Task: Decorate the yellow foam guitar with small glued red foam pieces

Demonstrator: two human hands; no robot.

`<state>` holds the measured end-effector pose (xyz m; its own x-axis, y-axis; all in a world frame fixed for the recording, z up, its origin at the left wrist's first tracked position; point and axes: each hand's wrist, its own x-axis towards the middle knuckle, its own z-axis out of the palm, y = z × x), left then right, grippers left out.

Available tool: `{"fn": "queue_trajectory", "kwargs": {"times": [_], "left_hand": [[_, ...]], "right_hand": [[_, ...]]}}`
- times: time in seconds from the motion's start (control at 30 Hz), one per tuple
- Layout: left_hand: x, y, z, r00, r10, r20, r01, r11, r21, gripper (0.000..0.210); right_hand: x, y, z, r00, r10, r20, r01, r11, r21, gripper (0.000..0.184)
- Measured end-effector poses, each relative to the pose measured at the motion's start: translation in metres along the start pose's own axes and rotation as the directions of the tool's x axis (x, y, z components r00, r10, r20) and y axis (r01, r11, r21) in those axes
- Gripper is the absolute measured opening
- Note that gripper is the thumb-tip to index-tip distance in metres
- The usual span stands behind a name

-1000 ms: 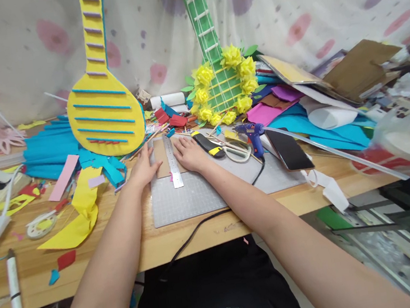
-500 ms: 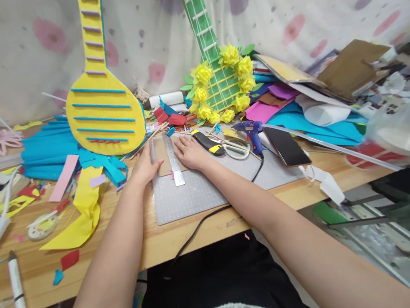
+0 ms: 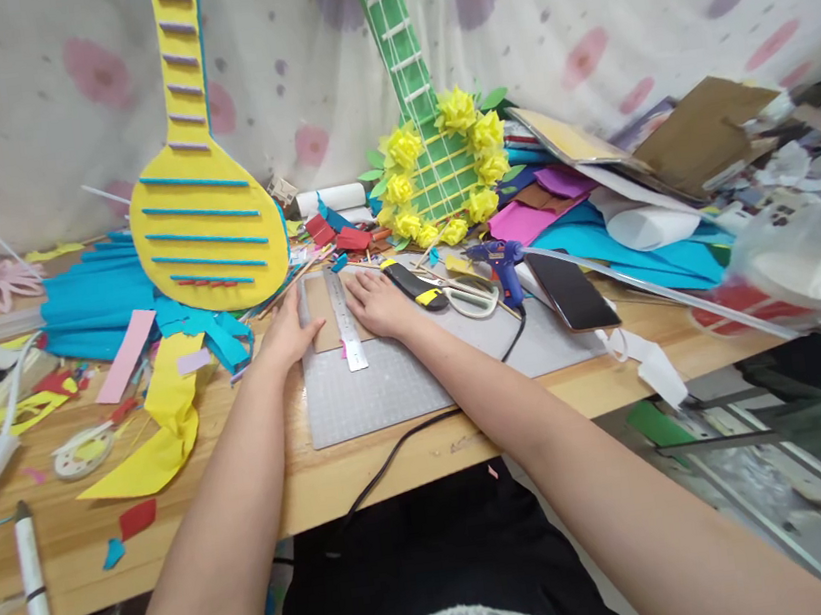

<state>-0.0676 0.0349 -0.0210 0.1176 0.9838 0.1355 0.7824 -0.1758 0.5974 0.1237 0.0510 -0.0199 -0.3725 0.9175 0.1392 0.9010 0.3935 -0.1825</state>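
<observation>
A steel ruler (image 3: 344,321) lies lengthwise over a small piece of brown cardboard (image 3: 323,331), and both rest on the grey cutting mat (image 3: 376,393). My left hand (image 3: 287,334) is at the cardboard's left edge, thumb apart and touching its surface, fingers stretched forward. Flat on the cardboard just right of the ruler lies my right hand (image 3: 380,303), its fingertips beside the ruler's edge. A yellow-and-black utility knife (image 3: 415,285) and scissors (image 3: 474,297) lie right of that hand.
A blue glue gun (image 3: 503,270) and a phone (image 3: 573,291) lie to the right; a black cord crosses the mat. Behind stand a yellow paper-craft guitar (image 3: 209,228) and a green one (image 3: 438,173) with yellow flowers. Paper scraps and a marker (image 3: 31,569) lie left.
The view has shifted very slightly. Both hands, the ruler and the cardboard keep their places.
</observation>
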Motion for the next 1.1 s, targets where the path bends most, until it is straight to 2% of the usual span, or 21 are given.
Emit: {"fn": "queue_trajectory", "kwargs": {"times": [0.5,0.83,1.0,1.1], "left_hand": [[0.0039,-0.0042,-0.0001,1.000,0.005,0.005,-0.005,1.000,-0.029,0.078],[0.0072,-0.0025,-0.0051,0.997,-0.052,0.050,0.049,0.996,0.068,0.075],[0.0075,-0.0031,-0.0050,0.998,0.034,0.044,-0.038,0.996,0.082,0.071],[0.0090,-0.0035,-0.0052,0.990,0.085,0.109,-0.101,0.984,0.148,0.058]], "right_hand": [[0.0005,-0.0004,0.0008,1.000,0.003,-0.010,-0.003,1.000,0.011,0.053],[-0.0004,-0.0012,-0.0002,1.000,0.003,-0.022,-0.003,1.000,0.009,0.052],[0.0000,-0.0011,0.0006,1.000,0.009,-0.024,-0.009,1.000,0.010,0.052],[0.0002,-0.0005,0.0020,1.000,0.005,-0.031,-0.005,1.000,0.007,0.053]]}}
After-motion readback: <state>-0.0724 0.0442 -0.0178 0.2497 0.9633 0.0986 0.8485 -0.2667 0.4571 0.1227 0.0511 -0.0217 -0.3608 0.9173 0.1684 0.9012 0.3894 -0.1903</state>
